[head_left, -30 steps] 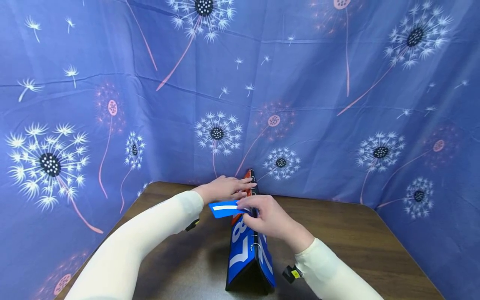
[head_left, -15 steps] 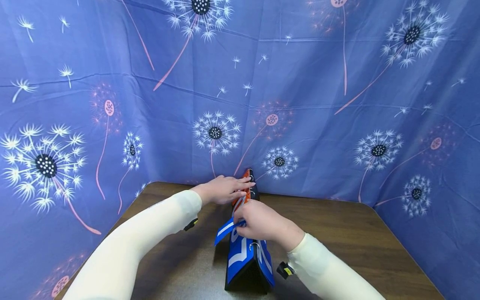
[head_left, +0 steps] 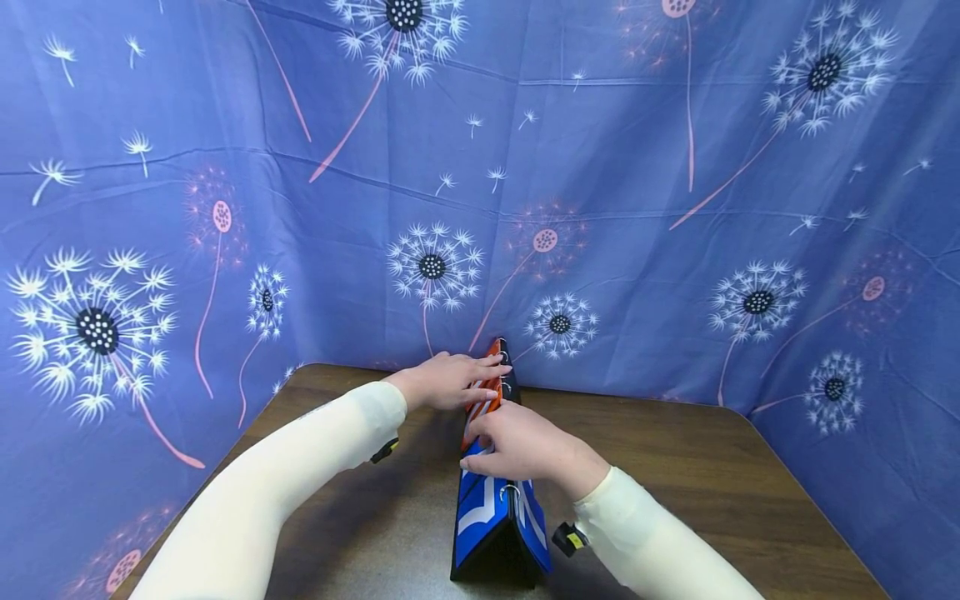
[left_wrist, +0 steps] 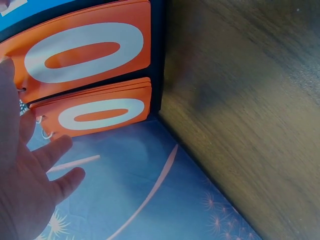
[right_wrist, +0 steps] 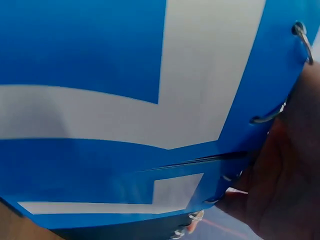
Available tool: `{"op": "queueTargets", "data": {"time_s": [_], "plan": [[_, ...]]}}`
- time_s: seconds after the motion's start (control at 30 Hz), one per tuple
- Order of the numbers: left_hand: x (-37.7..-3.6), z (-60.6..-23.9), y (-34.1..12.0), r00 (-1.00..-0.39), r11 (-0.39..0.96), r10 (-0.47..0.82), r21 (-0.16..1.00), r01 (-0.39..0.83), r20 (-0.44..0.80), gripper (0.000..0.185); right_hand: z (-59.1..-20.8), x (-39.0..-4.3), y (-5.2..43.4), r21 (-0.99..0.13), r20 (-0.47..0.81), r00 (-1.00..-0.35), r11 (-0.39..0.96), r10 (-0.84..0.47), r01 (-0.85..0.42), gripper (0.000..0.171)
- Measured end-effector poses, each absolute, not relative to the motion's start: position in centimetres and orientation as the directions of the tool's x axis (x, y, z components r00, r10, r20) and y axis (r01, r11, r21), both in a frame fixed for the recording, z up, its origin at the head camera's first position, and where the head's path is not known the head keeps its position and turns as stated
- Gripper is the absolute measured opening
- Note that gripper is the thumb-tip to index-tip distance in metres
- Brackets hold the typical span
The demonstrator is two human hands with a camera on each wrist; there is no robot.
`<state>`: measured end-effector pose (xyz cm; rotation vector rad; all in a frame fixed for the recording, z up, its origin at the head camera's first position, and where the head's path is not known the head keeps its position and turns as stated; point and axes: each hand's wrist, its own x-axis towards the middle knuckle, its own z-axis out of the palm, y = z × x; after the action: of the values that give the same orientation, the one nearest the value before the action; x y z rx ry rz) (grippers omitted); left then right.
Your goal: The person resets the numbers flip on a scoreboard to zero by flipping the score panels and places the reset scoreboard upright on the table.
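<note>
Scoreboard [head_left: 498, 508] stands mid desk [head_left: 712, 467]. L hand [head_left: 442, 379] flat, fingers straight, on orange cards [head_left: 483, 392]; R hand [head_left: 517, 446] fingers straight, pressing blue cards [head_left: 476, 508].

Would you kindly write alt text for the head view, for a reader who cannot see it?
A person's two hands rest on a tabletop flip scoreboard: the left hand on its orange cards, the right hand on the blue cards. It stands on a brown wooden table before dandelion-printed blue cloth.

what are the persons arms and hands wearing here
Both arms are covered to the wrist by snug, cream-white long sleeves: left sleeve, right sleeve. The left hand and right hand are bare. A small black device sits under each wrist; the right one shows a yellow mark.
</note>
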<state>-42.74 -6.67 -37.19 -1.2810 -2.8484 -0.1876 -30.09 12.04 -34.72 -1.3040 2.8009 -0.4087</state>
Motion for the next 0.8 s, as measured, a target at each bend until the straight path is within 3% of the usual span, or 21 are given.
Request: {"op": "queueTargets", "data": {"time_s": [0.17, 0.37, 0.57, 0.8], "plan": [[-42.6, -36.9, -6.7, -0.674, 0.667, 0.737, 0.102, 0.738, 0.052, 0.063, -35.5, -30.6, 13.4, -0.476, 0.230, -0.631, 0.481, -0.740, -0.737, 0.021], [-42.5, -36.9, -6.6, -0.686, 0.679, 0.726, 0.116, 0.725, 0.041, 0.063, -37.2, -31.4, 16.5, -0.720, 0.425, -0.756, 0.320, -0.498, -0.616, 0.021], [-42.6, -37.0, -6.4, -0.685, 0.679, 0.727, 0.100, 0.727, 0.040, 0.065, -41.1, -32.7, 19.3, -0.830, 0.324, -0.880, 0.343, -0.347, -0.440, 0.024], [-42.4, -36.8, -6.4, -0.686, 0.680, 0.726, 0.095, 0.727, 0.046, 0.066, -46.1, -33.6, 20.8, -0.875, 0.139, -0.920, 0.390, -0.367, -0.288, 0.033]]}}
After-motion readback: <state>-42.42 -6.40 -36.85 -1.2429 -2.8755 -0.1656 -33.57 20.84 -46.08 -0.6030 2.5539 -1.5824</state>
